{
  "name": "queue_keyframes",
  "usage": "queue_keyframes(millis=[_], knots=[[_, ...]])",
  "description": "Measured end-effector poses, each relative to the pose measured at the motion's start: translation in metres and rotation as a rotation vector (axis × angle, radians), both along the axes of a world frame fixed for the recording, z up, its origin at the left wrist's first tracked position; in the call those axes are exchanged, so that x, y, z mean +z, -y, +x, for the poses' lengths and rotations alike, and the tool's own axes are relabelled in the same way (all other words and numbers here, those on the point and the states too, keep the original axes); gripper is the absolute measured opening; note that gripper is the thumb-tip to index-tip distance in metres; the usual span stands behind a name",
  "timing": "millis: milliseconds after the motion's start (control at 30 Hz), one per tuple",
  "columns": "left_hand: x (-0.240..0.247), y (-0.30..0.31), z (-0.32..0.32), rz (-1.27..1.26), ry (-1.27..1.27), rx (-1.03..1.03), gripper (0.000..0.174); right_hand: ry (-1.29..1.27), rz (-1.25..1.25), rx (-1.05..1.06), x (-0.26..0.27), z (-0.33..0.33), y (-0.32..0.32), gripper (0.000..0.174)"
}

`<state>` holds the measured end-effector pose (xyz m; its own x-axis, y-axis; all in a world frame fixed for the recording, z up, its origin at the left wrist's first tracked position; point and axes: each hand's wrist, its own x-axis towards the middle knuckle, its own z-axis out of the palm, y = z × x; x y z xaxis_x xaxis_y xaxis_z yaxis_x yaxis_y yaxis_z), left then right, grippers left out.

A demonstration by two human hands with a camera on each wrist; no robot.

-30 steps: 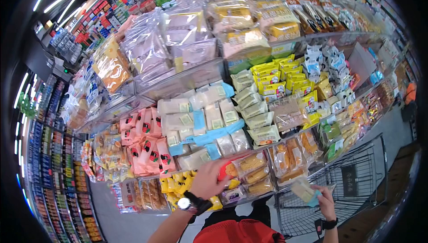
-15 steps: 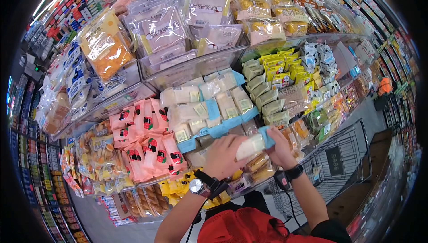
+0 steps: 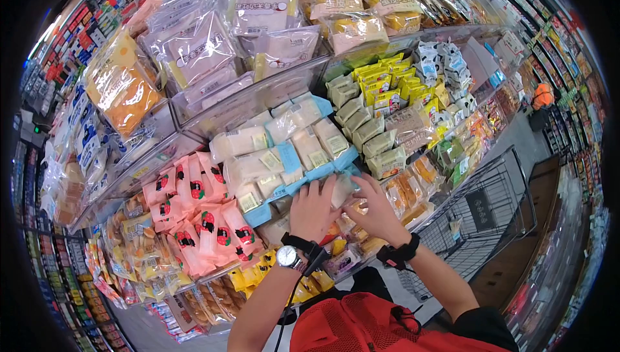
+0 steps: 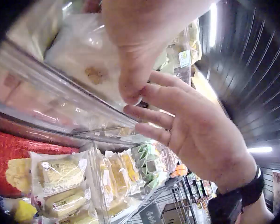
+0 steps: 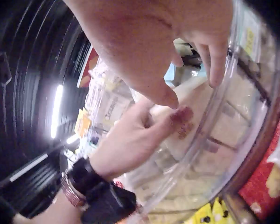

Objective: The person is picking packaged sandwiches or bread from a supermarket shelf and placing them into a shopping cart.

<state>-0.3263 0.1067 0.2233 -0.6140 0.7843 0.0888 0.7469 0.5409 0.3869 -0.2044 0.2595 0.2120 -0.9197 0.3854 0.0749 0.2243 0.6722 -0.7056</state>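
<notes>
A clear-wrapped bread packet (image 3: 343, 189) with a pale blue end lies between my two hands at the front of a bin of like packets (image 3: 258, 166). My left hand (image 3: 311, 211) holds it from the left, its thumb (image 5: 163, 127) along the packet's face. Most of the left fingers are hidden in the wrist views. From the right, my right hand (image 3: 374, 207) sits at the blue end, with extended fingers (image 4: 161, 100) close to the left thumb. In the left wrist view the packet (image 4: 84, 60) shows above the clear bin wall (image 4: 74, 86).
Pink strawberry-print packets (image 3: 200, 207) fill the bin to the left. Green packets (image 3: 369, 129) and yellow packets (image 3: 387, 84) stand to the right. Larger bread bags (image 3: 200, 48) line the upper tier. A wire shopping cart (image 3: 481, 210) stands at the right.
The right hand has come from over the cart to the bin, bringing the packet with it. The left hand has met it there, and both have lowered the packet toward the bin's front.
</notes>
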Motion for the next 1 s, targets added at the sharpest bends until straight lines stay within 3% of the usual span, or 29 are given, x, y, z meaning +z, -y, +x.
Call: queue_keyframes(millis=[133,200,267,400,700,1000], knots=[[0.010,0.019,0.000,0.100,-0.026,-0.004,0.077,-0.043,0.175,0.098,0.027,-0.017,-0.004,0.070],[0.023,0.033,0.000,0.087,-0.017,0.014,0.073,-0.156,0.345,0.314,0.031,-0.031,-0.006,0.067],[0.023,0.052,0.002,0.078,-0.084,0.048,0.066,-0.137,0.396,0.379,0.026,-0.040,-0.010,0.063],[0.026,0.083,0.009,-0.113,-0.065,0.081,0.058,-0.090,0.422,0.491,0.015,-0.049,-0.020,0.056],[0.019,0.100,-0.003,-0.159,-0.038,-0.005,0.066,-0.079,0.287,0.325,0.021,-0.038,-0.023,0.057],[0.020,0.098,0.000,-0.048,-0.122,0.127,0.059,-0.064,0.317,0.397,0.024,-0.040,-0.029,0.060]])
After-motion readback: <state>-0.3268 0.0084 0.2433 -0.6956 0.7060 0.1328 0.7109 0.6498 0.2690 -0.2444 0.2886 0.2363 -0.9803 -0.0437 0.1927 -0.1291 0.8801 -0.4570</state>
